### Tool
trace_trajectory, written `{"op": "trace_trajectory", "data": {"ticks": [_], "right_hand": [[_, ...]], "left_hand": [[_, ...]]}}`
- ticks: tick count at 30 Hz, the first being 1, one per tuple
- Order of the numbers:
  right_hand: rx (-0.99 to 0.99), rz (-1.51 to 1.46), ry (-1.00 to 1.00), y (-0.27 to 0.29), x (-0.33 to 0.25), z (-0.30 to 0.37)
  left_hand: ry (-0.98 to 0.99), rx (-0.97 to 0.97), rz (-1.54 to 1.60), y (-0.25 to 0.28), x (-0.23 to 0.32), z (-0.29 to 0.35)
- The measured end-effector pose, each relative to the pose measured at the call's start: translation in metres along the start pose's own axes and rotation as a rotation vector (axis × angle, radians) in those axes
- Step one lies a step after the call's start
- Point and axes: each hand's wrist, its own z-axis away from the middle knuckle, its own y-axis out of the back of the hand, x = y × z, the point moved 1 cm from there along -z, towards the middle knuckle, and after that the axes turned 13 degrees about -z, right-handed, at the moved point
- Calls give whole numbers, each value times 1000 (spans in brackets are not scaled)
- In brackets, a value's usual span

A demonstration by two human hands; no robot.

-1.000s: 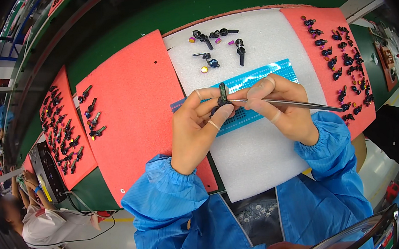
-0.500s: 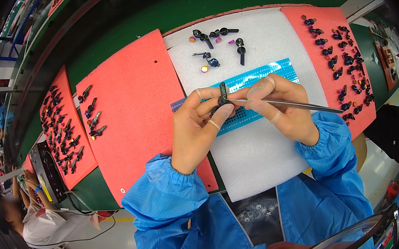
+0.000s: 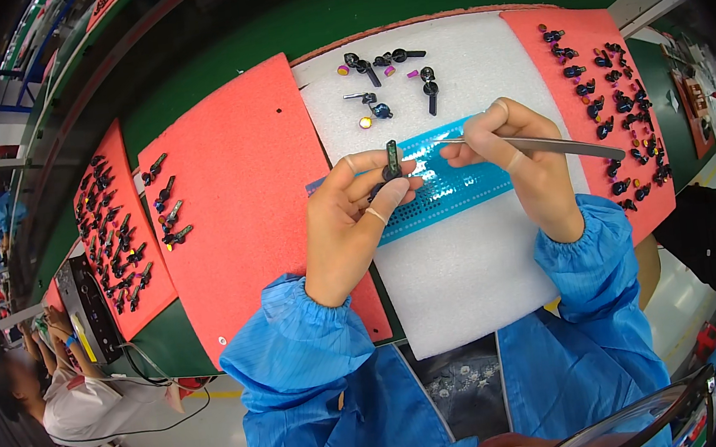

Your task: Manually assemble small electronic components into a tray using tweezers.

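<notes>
Above a blue mat (image 3: 475,178), you pinch a small black part (image 3: 393,157) upright in the fingers of your left hand (image 3: 340,234), while those of your right hand (image 3: 527,158) grip slim metal tweezers (image 3: 572,147), tip apart from the part.

No readable text

From my remote feed, I can read no words, numbers or signs. 1 yellow, label-like patch (image 3: 85,345) on the black box (image 3: 89,294) at left is too small for me to make out.
</notes>
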Motion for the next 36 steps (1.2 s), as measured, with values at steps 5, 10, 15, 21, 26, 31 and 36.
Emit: {"op": "trace_trajectory", "data": {"ticks": [5,10,15,21,26,31,36], "right_hand": [[-6,70,-56,7,7,-4],[-100,140,-159,9,12,-5],[-100,177,-227,8,18,-4],[-93,202,-221,7,19,-4],[-99,214,-213,7,20,-4],[-105,234,-205,8,21,-4],[-100,183,-233,10,19,-5]], "left_hand": [[-26,4,-12,0,-1,-1],[-36,20,-50,0,0,-1],[-41,16,-83,1,0,-1],[-56,9,-96,0,0,1],[-62,12,-99,1,-1,1],[-67,9,-81,0,-1,0],[-60,8,-81,0,-1,-1]]}}
